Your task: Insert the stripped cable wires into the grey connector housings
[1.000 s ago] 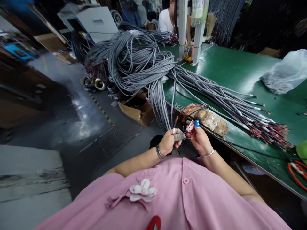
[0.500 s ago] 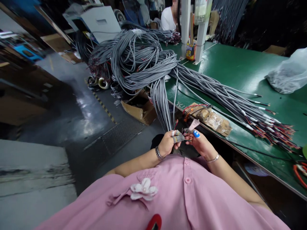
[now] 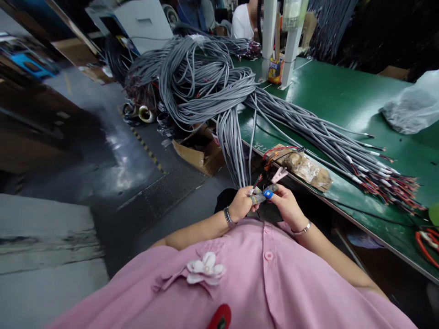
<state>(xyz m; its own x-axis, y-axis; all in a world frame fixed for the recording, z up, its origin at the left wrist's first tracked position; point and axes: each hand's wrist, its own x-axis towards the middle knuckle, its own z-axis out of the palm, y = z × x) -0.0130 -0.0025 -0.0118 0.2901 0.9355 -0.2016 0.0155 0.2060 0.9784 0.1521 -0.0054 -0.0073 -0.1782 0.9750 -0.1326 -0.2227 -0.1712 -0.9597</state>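
Since half a second ago both hands have drawn closer together and the blue-capped fingertip [image 3: 268,194] has come down onto the cable end. Left hand [image 3: 242,204] is curled shut, its fingers pinching the end of one grey cable [image 3: 252,137] just where thin red and green wires [image 3: 257,179] sprout from it; a taped fingertip presses against the sheath. Right hand [image 3: 287,205] meets it from the other side, its fingers closed on the same cable end, touching the left fingers. A small pink tool [image 3: 279,173] stands up just above the right fingers; how it is held cannot be told. From the fingers the grey cable climbs to the tabletop [image 3: 329,96] edge above them. Just beyond the right fingers a taped brown block [image 3: 302,167] lies at that edge. Further out, a cable bundle [image 3: 308,132] fans to the right across the green surface, its stripped ends [image 3: 394,183] well apart from the hands. Up and left of the fingers a great heap of coiled cables [image 3: 199,77] spills over the edge above a cardboard box [image 3: 200,153] on the floor. Far right lie a plastic bag [image 3: 411,107] and red-handled cutters [image 3: 427,240]. Another person in white [image 3: 242,25] sits at the far end.
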